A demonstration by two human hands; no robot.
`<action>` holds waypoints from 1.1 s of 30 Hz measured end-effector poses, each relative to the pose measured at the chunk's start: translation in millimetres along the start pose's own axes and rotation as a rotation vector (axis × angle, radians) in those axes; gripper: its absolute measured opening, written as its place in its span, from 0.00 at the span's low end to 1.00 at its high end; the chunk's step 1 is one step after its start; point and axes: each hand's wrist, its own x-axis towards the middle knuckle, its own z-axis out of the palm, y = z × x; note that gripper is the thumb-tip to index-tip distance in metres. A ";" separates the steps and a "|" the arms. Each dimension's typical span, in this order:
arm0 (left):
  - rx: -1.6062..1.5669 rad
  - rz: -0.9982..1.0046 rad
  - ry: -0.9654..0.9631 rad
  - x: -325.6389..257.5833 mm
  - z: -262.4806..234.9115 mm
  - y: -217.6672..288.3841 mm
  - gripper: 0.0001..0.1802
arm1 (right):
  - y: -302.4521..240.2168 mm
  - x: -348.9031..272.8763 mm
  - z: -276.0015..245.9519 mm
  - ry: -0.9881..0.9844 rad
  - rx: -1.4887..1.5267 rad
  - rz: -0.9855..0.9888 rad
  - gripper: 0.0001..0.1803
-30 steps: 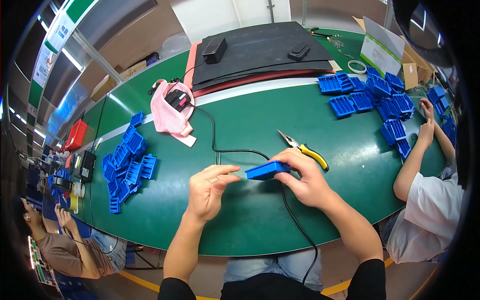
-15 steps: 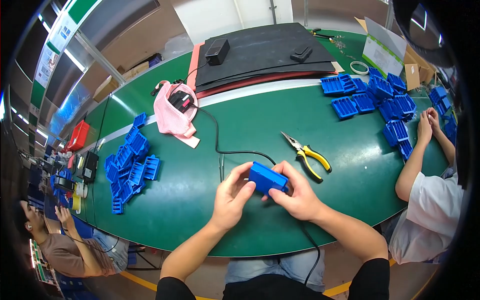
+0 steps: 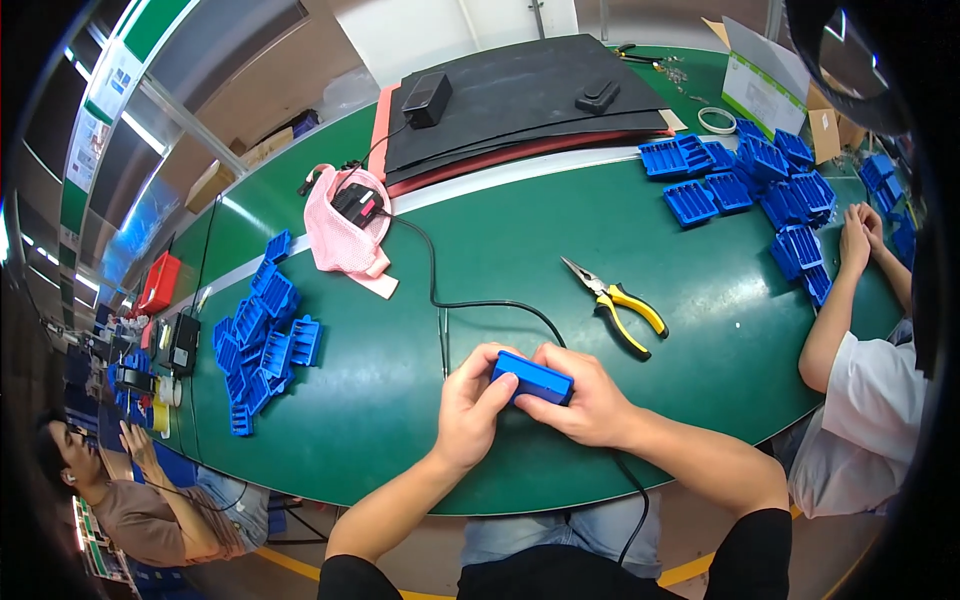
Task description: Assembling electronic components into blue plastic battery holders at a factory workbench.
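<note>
Evidently, most of the risk sits with the blue tray, gripped at its ends above the near counter by the left hand and the right hand. The left thumb presses on the tray's face; most of the other fingers are hidden, so too hard a squeeze might bend a wall, while a slack hold could let it drop. Whether anything sits inside (no opening shows) I cannot tell. The cord passes behind the right hand; catching it could drag the hold askew. Just beyond, the pliers lie splayed, easily knocked by a wide reach. Farther out, the left pile and right pile look loosely heaped, so a bump might topple them.
</note>
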 end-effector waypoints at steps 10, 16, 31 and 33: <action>0.008 0.070 0.004 -0.1 -0.6 -5.7 0.10 | 2.5 -0.4 -1.4 -0.037 0.032 0.005 0.13; 0.109 0.232 -0.029 -4.4 2.5 -3.1 0.12 | 2.3 0.8 -1.1 0.007 -0.028 -0.246 0.12; 0.041 0.329 0.001 -8.2 11.8 1.5 0.14 | 1.8 -6.0 0.6 0.064 -0.446 -0.535 0.16; 0.024 0.323 0.013 -7.7 12.9 -0.9 0.14 | -0.6 -7.1 -0.6 0.062 -0.491 -0.516 0.16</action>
